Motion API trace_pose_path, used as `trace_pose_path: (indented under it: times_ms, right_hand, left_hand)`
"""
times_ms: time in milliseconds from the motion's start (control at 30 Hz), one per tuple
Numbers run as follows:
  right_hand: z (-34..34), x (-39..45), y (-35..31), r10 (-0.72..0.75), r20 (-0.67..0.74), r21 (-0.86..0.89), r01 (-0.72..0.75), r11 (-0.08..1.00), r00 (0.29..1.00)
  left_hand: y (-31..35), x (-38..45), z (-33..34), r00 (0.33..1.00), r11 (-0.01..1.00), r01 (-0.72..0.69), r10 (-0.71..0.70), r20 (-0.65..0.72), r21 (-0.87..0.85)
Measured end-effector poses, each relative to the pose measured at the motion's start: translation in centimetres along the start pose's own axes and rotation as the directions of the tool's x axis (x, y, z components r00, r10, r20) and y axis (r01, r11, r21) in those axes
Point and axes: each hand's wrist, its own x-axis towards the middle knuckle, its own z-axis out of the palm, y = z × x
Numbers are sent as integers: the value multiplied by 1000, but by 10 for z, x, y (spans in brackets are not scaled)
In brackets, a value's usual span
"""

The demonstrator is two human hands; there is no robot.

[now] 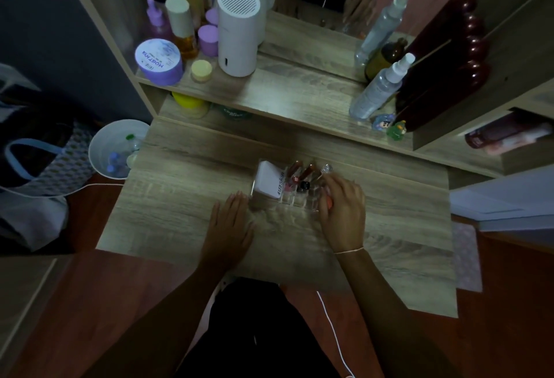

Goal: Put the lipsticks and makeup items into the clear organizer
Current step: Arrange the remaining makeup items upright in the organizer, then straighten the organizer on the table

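Note:
The clear organizer [287, 199] stands in the middle of the wooden desk [186, 197]. A white compact [269, 179] leans in its left section. Several lipsticks [302, 172] stand upright in the small slots beside it, red-brown tubes and one with a black cap. My right hand [343, 209] rests over the organizer's right side, fingers curled around a small orange-red item [328, 202] that is mostly hidden. My left hand [230, 221] lies flat on the desk, fingertips at the organizer's left front corner, holding nothing.
The shelf behind holds a purple jar [159, 61], bottles, a white cylinder device [238, 32], spray bottles [379, 89] and a dark red heart-shaped mirror frame [443, 65]. A white bin [115, 148] sits left of the desk. A white cable [332, 332] trails near my lap.

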Motion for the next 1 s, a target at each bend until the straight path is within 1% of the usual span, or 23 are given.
trace_pose_path:
  times_ms: [133,267,433,767,900,1000]
  right_hand:
    - [-4,2,-2,47,-16,17,-47,999,999]
    - [-6,13,-2,96,30,-15,-95,995,995]
    - [-6,25,1,96,77,-58,-92,994,992]
    - [-5,28,1,85,55,-49,-82,995,995]
    - [-6,29,-2,97,64,-11,-96,995,993]
    - [-9,23,-1,136,23,61,-137,989,990]
  left_hand:
    - [0,0,-1,1000,1000,1,-1,-13,-19]
    - [1,-1,-2,1000,1000,-8,7,-11,-18]
    - [-1,-1,-2,1000,1000,-9,10,19,-25]
    - [-2,1,-1,998,1000,23,-21,52,-22]
    - [-2,1,-1,998,1000,23,-22,53,-17]
    - [-1,1,-2,997,1000,16,-15,71,-6]
